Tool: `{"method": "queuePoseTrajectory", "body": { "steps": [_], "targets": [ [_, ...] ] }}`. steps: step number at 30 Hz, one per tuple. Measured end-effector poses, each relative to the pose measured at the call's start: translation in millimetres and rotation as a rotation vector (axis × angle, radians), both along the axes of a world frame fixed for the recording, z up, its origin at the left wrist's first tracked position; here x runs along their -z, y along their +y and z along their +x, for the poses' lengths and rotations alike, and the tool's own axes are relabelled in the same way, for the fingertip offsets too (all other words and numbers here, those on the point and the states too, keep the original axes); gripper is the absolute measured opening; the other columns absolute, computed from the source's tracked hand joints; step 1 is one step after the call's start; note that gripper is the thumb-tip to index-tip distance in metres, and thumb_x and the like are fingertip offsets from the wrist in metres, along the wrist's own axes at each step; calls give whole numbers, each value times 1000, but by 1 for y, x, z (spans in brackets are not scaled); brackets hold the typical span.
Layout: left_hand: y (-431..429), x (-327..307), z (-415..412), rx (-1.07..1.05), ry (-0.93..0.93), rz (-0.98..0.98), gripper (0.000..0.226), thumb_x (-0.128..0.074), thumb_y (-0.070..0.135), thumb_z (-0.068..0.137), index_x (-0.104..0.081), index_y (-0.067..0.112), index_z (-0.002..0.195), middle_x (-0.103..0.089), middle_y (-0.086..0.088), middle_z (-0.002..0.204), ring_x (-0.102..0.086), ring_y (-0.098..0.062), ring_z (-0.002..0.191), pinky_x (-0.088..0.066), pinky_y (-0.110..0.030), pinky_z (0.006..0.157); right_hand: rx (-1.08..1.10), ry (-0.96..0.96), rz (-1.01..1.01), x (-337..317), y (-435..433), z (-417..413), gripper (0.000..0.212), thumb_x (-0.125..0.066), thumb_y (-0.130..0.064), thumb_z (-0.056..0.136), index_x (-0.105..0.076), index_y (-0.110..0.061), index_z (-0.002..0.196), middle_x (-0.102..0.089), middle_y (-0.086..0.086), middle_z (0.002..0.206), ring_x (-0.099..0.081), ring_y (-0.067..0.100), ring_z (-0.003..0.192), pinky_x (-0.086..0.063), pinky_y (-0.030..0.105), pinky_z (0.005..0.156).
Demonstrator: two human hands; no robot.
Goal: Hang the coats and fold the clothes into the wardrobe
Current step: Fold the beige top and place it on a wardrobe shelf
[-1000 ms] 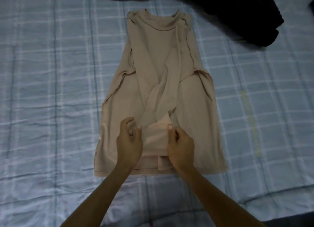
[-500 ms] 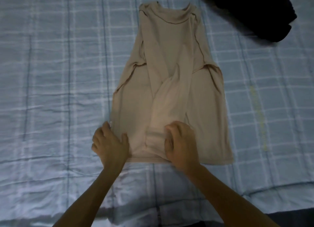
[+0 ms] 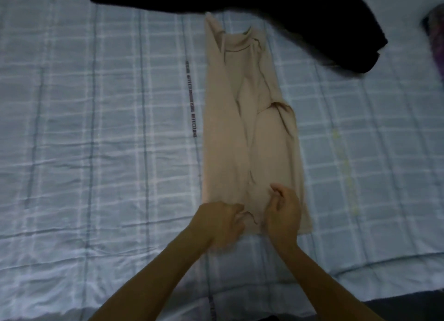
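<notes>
A beige long-sleeved top [image 3: 249, 128] lies lengthwise on the bed, neck away from me, its left side folded over the middle so it forms a narrow strip. My left hand [image 3: 221, 221] rests on the hem at the lower left, fingers curled into the fabric edge. My right hand [image 3: 282, 212] sits just right of it on the hem, fingers bent and loosely pinching the cloth. Both hands are slightly blurred.
A light blue checked bedspread [image 3: 96, 140] covers the bed. A black garment [image 3: 264, 6] sprawls across the far edge, touching the beige top's shoulder. A dark purple item [image 3: 436, 37] shows at the far right. The bed's near edge runs at bottom right.
The top's left side has been folded over onto the middle, making it narrower. My left hand moved right from the left edge to the hem centre, beside my right hand.
</notes>
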State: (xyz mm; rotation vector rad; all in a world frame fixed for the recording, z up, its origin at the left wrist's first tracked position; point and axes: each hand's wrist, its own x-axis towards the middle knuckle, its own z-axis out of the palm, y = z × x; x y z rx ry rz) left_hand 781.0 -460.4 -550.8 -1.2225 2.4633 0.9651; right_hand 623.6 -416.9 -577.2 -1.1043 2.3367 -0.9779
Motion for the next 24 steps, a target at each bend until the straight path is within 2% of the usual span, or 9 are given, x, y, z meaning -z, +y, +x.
{"method": "queuePoseTrajectory", "body": {
  "steps": [2, 4, 6, 10, 13, 18, 20, 22, 24],
  "targets": [
    [-1, 7, 2, -53, 94, -135, 39, -41, 50, 86, -66, 21, 78, -65, -5, 78, -61, -24, 76, -39, -27, 56, 7, 116, 118, 5, 13, -20, 27, -48, -12, 85, -66, -6, 104, -65, 13, 106, -58, 32, 100, -41, 35, 89],
    [-5, 12, 1, -131, 211, -314, 35, -48, 40, 84, -61, 17, 61, -53, -5, 64, -52, -24, 62, -32, -26, 53, 52, 189, 255, 12, 23, -31, 36, -50, -17, 83, -62, -4, 115, -56, 21, 122, -51, 38, 112, -39, 46, 95],
    [-16, 18, -2, -154, 203, -402, 19, -53, 31, 84, -63, 16, 81, -52, -4, 78, -50, -24, 73, -36, -31, 60, 131, 235, 330, 16, 26, -40, 50, -51, -22, 80, -54, -3, 127, -46, 25, 134, -43, 40, 122, -34, 51, 99],
    [-15, 48, -5, -95, -36, -347, 54, -38, 40, 91, -41, 14, 138, -42, -20, 141, -40, -37, 128, -32, -47, 103, 205, 85, 477, 21, 19, -61, 64, -61, -27, 85, -37, -8, 140, -50, 20, 131, -47, 37, 118, -37, 48, 100],
    [-8, 60, -10, -82, -67, -307, 58, -29, 43, 94, -33, 16, 145, -31, -23, 149, -30, -40, 136, -16, -51, 111, 225, -78, 420, 12, 8, -72, 46, -52, -26, 91, -46, -12, 134, -65, 13, 111, -61, 32, 98, -47, 35, 85],
    [-12, 55, -9, -37, -60, -340, 53, -28, 44, 94, -39, 22, 142, -35, -26, 146, -35, -43, 132, -28, -55, 107, 468, -141, 34, -30, -7, -55, 28, -44, -17, 95, -64, -10, 114, -67, 9, 107, -60, 24, 96, -42, 27, 80],
    [-15, 58, -1, 18, -42, -365, 49, -29, 44, 95, -39, 26, 140, -36, -27, 145, -36, -43, 132, -31, -56, 107, 360, -164, -71, -52, -11, -18, 40, -40, -33, 93, -65, -13, 116, -67, 2, 106, -59, 14, 95, -42, 21, 80],
    [-16, 51, 13, -4, 31, -259, 43, -27, 50, 97, -46, 32, 130, -45, -28, 137, -46, -35, 127, -33, -52, 106, 8, -215, -68, -65, -14, 32, 50, -35, -44, 88, -66, -17, 116, -69, -3, 104, -59, 4, 90, -42, 13, 79],
    [-17, 43, 35, -93, 111, -203, 30, -43, 46, 95, -54, 34, 120, -60, -19, 116, -61, -4, 99, -43, -37, 99, -462, -37, 32, -62, -12, 72, 36, -43, -37, 86, -68, -25, 110, -72, -6, 94, -64, 7, 81, -49, 16, 74]
  ]
}}
